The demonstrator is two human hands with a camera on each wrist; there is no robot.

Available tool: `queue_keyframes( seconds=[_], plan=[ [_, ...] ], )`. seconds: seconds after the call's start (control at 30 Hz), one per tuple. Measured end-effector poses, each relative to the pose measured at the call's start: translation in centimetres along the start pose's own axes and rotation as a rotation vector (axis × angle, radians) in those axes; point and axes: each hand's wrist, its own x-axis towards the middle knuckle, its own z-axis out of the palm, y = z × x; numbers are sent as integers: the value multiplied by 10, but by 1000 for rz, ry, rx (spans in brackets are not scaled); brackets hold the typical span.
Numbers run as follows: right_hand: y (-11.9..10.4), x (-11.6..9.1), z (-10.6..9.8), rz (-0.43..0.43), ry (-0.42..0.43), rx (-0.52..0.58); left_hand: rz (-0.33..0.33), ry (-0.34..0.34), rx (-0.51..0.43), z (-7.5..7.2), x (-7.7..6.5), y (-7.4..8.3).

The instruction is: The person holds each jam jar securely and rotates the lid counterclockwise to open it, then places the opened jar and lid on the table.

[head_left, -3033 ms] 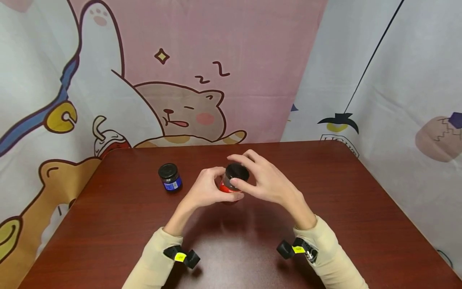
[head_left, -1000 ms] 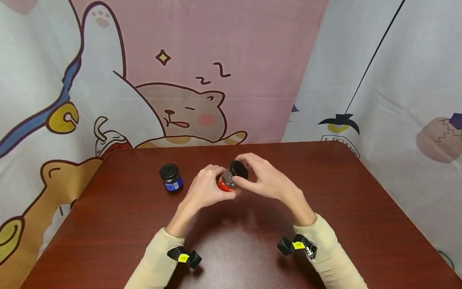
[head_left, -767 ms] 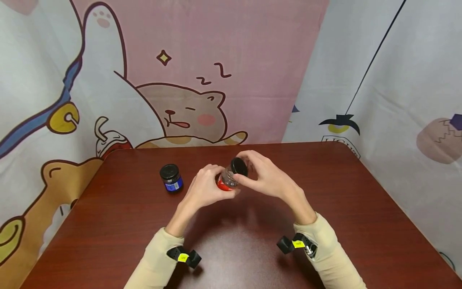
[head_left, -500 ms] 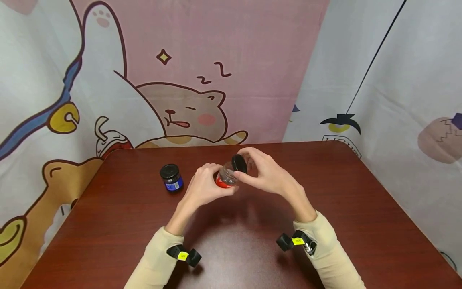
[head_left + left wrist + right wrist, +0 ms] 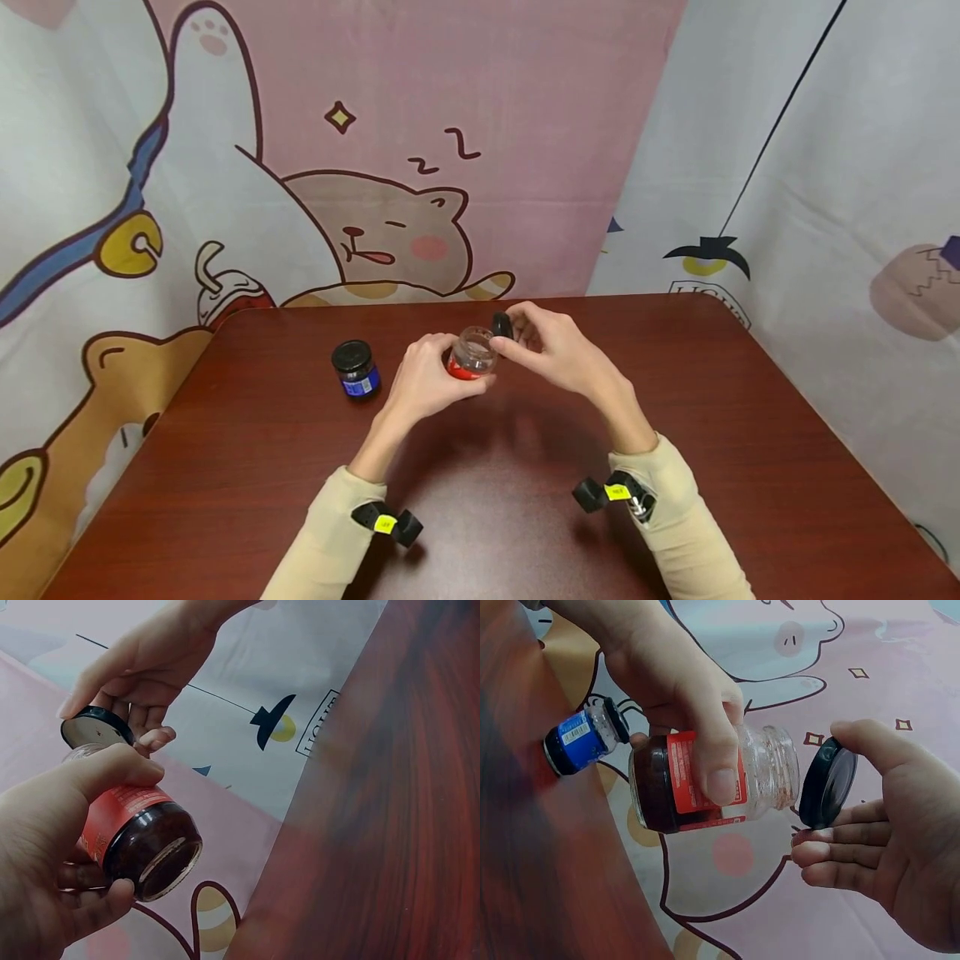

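My left hand (image 5: 426,382) grips a glass jar (image 5: 474,352) with a red label, held up off the table. Dark contents fill its lower part in the right wrist view, and its threaded mouth is uncovered. My right hand (image 5: 558,346) pinches the black lid (image 5: 502,325) between thumb and fingers, just right of the jar's mouth. In the right wrist view a narrow gap separates the lid (image 5: 828,783) from the jar rim. The left wrist view shows the lid's pale inside (image 5: 96,732) facing the jar.
A second jar (image 5: 356,371), with a blue label and a black lid on, stands on the brown table (image 5: 247,467) left of my hands. A printed curtain (image 5: 525,167) hangs behind the table's far edge.
The lid was on the red-labelled jar three seconds ago. It has tilted, come off the mouth and moved slightly up and right in my right hand. The blue-labelled jar has stayed in place.
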Motion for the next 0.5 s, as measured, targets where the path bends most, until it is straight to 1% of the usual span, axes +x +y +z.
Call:
queue_keyframes(
  seconds=[0.17, 0.4, 0.5],
  plan=[
    [2, 1, -3, 3, 14, 8, -26, 15, -14, 1, 1, 1],
    [8, 3, -2, -13, 57, -4, -73, 18, -38, 3, 3, -3],
    [10, 4, -2, -10, 68, -3, -89, 30, -45, 2, 5, -4]
  ],
)
